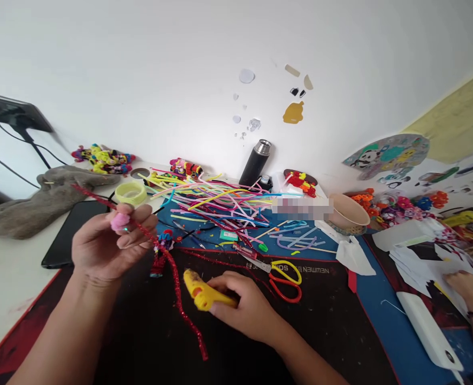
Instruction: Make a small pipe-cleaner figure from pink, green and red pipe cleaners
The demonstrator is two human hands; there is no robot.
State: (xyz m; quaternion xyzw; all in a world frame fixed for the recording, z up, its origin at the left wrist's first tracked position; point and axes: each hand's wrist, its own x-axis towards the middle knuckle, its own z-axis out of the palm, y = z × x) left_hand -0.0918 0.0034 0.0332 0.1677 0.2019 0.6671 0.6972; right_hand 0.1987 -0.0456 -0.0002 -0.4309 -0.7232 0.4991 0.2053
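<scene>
My left hand (pixel 110 243) pinches one pink fuzzy ball (pixel 120 221) and one red tinsel stem (pixel 174 271), its end hanging over the black mat (pixel 140 331); one yellow tool (pixel 212 297), gripped in my right hand (pixel 246 307); scissors (pixel 271 268), just beyond.

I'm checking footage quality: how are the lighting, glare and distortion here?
Head view: bright white wall above, dark black desk mat below; head view: glints on sparkly red pipe cleaner and silver-capped black flask; head view: wide-angle stretching toward the edges.
</scene>
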